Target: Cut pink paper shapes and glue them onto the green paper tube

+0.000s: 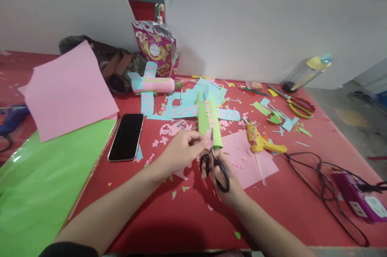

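Between its thumb and fingers, my left hand (183,150) pinches a small piece of pink paper (208,139). Scissors (223,177) with black handles sit in my right hand (231,180), blades pointing up and away, close against the pink piece. Just beyond both hands lies a green paper-covered tube (204,118) with a row of small pink cut-outs along its top. Light blue strips (229,114) with pink shapes stick out from its sides like wings. Pink scraps (165,131) are scattered around my left hand.
A phone (126,137), pink sheets (68,91) and green sheets (45,184) lie left. Behind are a pink-wrapped bottle (155,85) and a snack bag (155,47). A yellow glue gun (263,141), its cable, larger scissors (298,103) and a purple power strip (359,196) lie right.
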The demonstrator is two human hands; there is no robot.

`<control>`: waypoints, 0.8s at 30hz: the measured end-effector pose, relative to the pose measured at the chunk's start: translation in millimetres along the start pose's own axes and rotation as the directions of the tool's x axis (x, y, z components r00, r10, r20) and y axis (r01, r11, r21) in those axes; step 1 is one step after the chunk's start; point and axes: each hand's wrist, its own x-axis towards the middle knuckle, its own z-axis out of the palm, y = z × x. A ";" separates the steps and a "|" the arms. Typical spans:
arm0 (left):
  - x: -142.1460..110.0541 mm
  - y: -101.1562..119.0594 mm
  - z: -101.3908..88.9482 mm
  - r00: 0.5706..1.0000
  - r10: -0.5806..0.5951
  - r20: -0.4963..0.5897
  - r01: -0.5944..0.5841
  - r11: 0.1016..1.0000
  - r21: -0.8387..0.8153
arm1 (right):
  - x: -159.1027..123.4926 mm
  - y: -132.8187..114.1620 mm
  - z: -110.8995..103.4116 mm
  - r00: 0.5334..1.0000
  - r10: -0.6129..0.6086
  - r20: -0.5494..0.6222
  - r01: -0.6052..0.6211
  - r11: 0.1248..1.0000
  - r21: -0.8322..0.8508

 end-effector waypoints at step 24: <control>3.1 1.3 -23.0 0.983 -0.001 0.186 -0.006 0.999 0.037 | 0.4 -2.0 2.7 1.000 0.017 0.019 -0.017 1.000 -0.012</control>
